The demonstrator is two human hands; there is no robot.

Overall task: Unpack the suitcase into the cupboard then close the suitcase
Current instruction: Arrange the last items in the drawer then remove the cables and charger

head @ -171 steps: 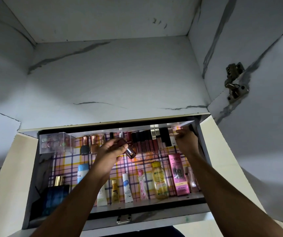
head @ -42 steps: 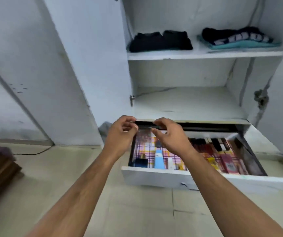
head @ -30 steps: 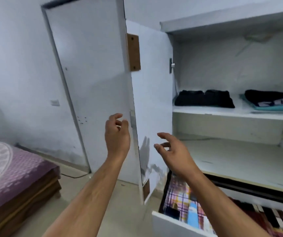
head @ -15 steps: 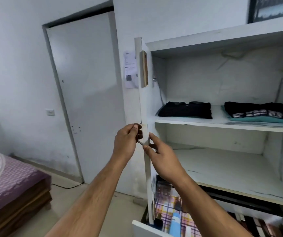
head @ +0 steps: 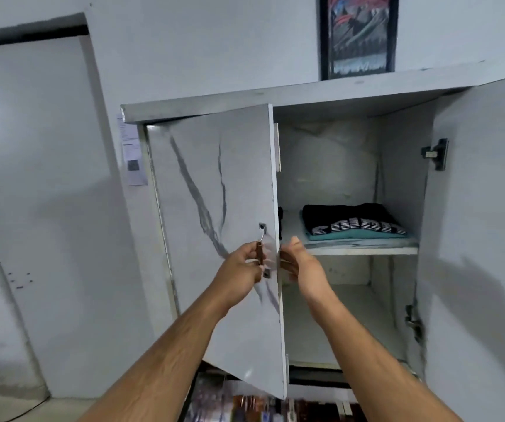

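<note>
The white marbled left cupboard door stands half swung across the cupboard opening. My left hand grips its small brown and metal handle. My right hand is at the door's free edge with the thumb raised. Its fingers are blurred, so I cannot tell whether they hold the edge. Folded black and teal clothes lie on the upper shelf. The suitcase is out of view.
The right cupboard door stands wide open. Below the doors the drawer with its plaid lining and cosmetics is pulled out. A white room door is on the left. A framed picture stands on top of the cupboard.
I have risen from the drawer. My hands took the left door's edge, and my left hand has moved to its handle. The door has swung partway shut.
</note>
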